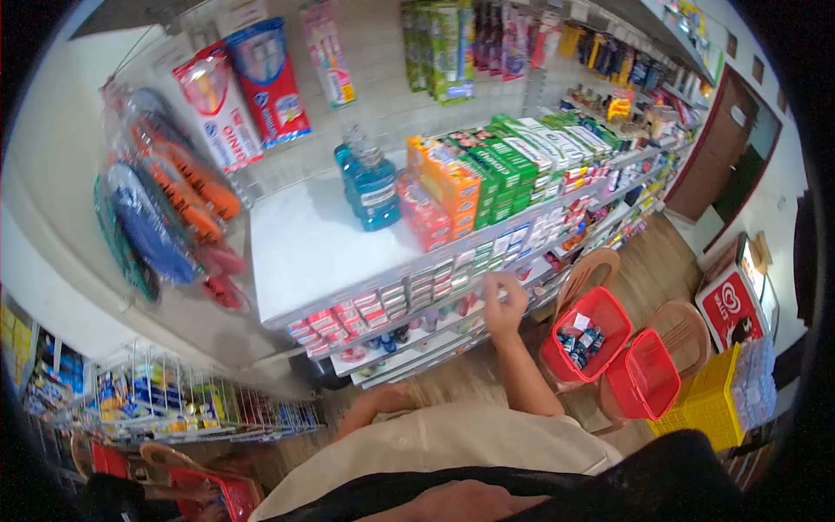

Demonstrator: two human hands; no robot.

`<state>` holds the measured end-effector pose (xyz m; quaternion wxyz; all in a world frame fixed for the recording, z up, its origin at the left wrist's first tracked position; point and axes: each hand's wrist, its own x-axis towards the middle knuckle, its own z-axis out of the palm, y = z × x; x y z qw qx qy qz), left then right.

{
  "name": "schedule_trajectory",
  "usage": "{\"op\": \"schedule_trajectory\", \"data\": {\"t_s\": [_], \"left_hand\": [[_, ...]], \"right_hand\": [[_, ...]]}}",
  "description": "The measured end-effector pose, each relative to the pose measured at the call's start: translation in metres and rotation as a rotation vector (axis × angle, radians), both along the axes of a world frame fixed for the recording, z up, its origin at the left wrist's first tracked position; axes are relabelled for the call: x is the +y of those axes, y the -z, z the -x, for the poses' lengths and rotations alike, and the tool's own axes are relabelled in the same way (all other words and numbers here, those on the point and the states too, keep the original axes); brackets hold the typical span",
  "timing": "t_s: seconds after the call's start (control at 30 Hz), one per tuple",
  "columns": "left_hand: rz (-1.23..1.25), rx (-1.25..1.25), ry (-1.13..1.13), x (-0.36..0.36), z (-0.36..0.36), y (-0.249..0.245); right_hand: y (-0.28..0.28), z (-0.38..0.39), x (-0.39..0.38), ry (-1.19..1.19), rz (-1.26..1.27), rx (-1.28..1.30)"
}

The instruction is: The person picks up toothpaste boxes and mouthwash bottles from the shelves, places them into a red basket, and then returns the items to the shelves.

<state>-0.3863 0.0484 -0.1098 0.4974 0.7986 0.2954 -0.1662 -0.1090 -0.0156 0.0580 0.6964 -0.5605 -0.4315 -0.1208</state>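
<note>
My right hand (pixel 505 304) is raised just in front of the shelf edge, its fingers loosely bent and thumb apart, with nothing visible in it. Small toothpaste boxes (pixel 435 285) line the shelf tier behind it. My left hand (pixel 396 398) is low before the shelf unit, blurred, so its fingers do not show clearly. Above, on the white top shelf (pixel 304 252), stand blue mouthwash bottles (pixel 374 193). Beside them are stacked orange boxes (pixel 445 178), pink-red boxes (pixel 424 213) and green boxes (pixel 500 178).
Red baskets (pixel 644 374) rest on brown plastic chairs at right, one holding small dark packs (pixel 581 344). A yellow crate (pixel 704 400) stands beyond. Bagged flip-flops (pixel 161 217) and toothbrush packs (pixel 268 83) hang above. At lower left, another person's hand (pixel 204 494) is over a red basket.
</note>
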Motion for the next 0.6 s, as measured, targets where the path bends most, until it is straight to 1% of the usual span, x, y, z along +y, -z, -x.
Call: {"op": "schedule_trajectory", "data": {"t_s": [0.03,0.1,0.13,0.2,0.27,0.3,0.33,0.4,0.43,0.47,0.5,0.53,0.57,0.6], "left_hand": [[-0.012,0.014,0.021,-0.003,-0.008,-0.007],[-0.03,0.008,0.044,-0.003,-0.026,-0.021],[-0.038,-0.004,0.046,-0.002,-0.039,-0.027],[-0.017,-0.062,0.049,0.005,-0.06,-0.022],[-0.085,-0.255,0.039,0.004,-0.085,-0.027],[-0.127,-0.361,0.048,0.002,-0.101,-0.047],[-0.123,-0.366,0.044,-0.001,-0.118,-0.064],[-0.053,-0.578,-0.117,-0.012,-0.152,-0.096],[-0.067,-0.663,-0.195,-0.019,-0.169,-0.117],[-0.06,-0.662,-0.223,-0.023,-0.183,-0.141],[-0.115,-0.777,-0.266,-0.024,-0.196,-0.165],[-0.182,-0.89,-0.316,-0.023,-0.207,-0.178],[-0.196,-0.888,-0.364,-0.021,-0.212,-0.178],[-0.335,-1.059,-0.494,-0.018,-0.213,-0.177]], "right_hand": [[0.002,-0.021,-0.006,0.021,-0.01,-0.003],[0.0,-0.056,-0.014,-0.014,-0.082,0.107],[0.001,-0.072,-0.019,-0.002,-0.089,0.099],[-0.024,-0.09,-0.036,0.15,-0.017,0.072],[-0.028,-0.119,-0.04,0.153,-0.037,0.098],[-0.024,-0.139,-0.044,0.15,-0.011,0.067],[-0.02,-0.159,-0.045,0.144,0.015,0.036],[-0.02,-0.192,-0.046,0.109,-0.003,0.034],[-0.024,-0.205,-0.049,0.084,-0.006,0.117],[-0.028,-0.216,-0.051,0.053,-0.007,0.2],[-0.034,-0.225,-0.051,0.018,-0.038,0.206],[-0.037,-0.236,-0.051,-0.023,-0.022,0.203],[-0.037,-0.249,-0.052,-0.053,-0.057,0.187],[-0.041,-0.255,-0.051,-0.086,-0.093,0.175]]}}
